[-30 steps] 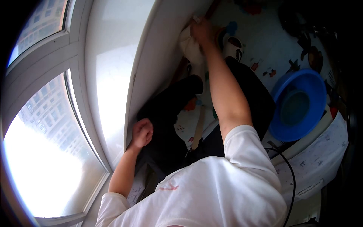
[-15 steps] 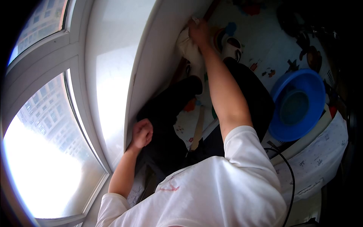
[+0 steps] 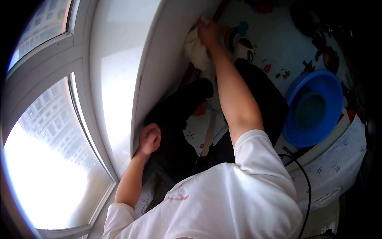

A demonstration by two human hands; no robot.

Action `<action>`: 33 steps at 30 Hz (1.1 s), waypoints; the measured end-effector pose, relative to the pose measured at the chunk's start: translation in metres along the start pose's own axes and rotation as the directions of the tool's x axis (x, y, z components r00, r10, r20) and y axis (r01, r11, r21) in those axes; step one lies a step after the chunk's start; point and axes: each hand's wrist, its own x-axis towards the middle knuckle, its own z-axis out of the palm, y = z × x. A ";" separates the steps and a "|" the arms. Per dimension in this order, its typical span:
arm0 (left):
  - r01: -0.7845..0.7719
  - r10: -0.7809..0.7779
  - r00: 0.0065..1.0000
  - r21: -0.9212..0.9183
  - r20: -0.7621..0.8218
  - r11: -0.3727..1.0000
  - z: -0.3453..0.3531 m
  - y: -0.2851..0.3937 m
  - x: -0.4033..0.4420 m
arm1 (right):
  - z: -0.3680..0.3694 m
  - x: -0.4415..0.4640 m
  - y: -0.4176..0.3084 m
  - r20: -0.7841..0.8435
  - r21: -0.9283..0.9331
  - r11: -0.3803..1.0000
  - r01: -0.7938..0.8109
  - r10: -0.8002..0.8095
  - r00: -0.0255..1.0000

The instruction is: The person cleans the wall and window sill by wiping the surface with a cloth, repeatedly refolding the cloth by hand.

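"Where's the left hand (image 3: 150,138)?"
"At eight o'clock, beside the dark trouser leg (image 3: 173,129), its grip curled small."
"And the pale cloth (image 3: 196,51)?"
"At twelve, by the wall (image 3: 171,51). It's longest from twelve to six, loose end at six."
"The right hand (image 3: 209,34)?"
"Its grip is closed around the cloth's top."

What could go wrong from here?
The right knee appears close to the blue basin; shifting could bump it. The black cable runs beside the white shirt and might snag. Much of the pale cloth is outside the grip of the right hand; it might slip.
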 end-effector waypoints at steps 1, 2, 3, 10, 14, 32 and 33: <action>-0.009 0.009 1.000 0.003 0.010 1.000 -0.001 -0.001 0.002 | 0.002 0.001 0.005 -0.025 -0.032 0.999 0.013 -0.013 1.000; -0.016 0.016 1.000 0.005 0.018 1.000 -0.004 -0.004 0.002 | 0.004 0.000 0.006 -0.047 -0.065 0.998 0.022 -0.026 0.999; -0.023 0.023 0.999 0.005 0.024 1.000 -0.005 -0.006 0.002 | 0.004 0.002 0.007 -0.048 -0.075 0.997 0.030 -0.034 0.998; -0.013 0.013 1.000 0.008 0.020 1.000 -0.004 -0.004 0.001 | 0.002 0.010 0.009 0.026 -0.021 0.996 -0.088 0.089 0.996; -0.035 0.034 0.999 0.011 0.032 0.999 -0.003 -0.004 0.001 | 0.001 0.001 0.003 0.007 -0.018 1.000 0.022 -0.022 1.000; -0.004 0.004 1.000 -0.005 0.020 1.000 -0.002 -0.002 0.001 | -0.005 0.021 0.010 0.096 0.065 0.960 -0.274 0.267 0.959; -0.010 0.010 1.000 -0.010 0.025 1.000 -0.002 -0.004 0.001 | -0.007 0.020 0.009 0.128 0.078 0.958 -0.275 0.264 0.956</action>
